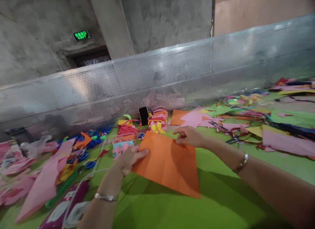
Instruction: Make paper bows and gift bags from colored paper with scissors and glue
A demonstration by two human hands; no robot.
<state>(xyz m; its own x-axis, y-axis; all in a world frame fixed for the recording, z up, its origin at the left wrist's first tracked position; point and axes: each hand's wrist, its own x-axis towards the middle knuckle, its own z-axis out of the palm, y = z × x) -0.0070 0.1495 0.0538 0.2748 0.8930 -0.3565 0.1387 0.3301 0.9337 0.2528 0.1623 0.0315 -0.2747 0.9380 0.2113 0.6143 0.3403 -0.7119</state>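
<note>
The left hand (131,157) grips the left edge of an orange sheet (167,163), thumb laid flat on top and the fingers tucked beneath. The right hand (190,136) is at the sheet's far edge, fingers bent — whether it pinches the paper or merely rests against it, I cannot tell. The sheet tilts between the two hands above a green tabletop (157,214), its near corner pointing toward the wearer. A silvery bracelet (105,197) circles the left wrist.

Just beyond the left hand stands a light-blue paper piece (118,146) with a pink bow, and past it, small paper bags, one bearing a yellow bow (157,127). A black, phone-like object (143,115) leans upright among them. To the left lie a long pink sheet (45,183), blue rings (90,165) and a purple object (73,197) with a red light. To the right, scissors (236,137) lie among coloured scraps — near another pink sheet (287,144). A perforated metal screen (137,81) runs behind everything.
</note>
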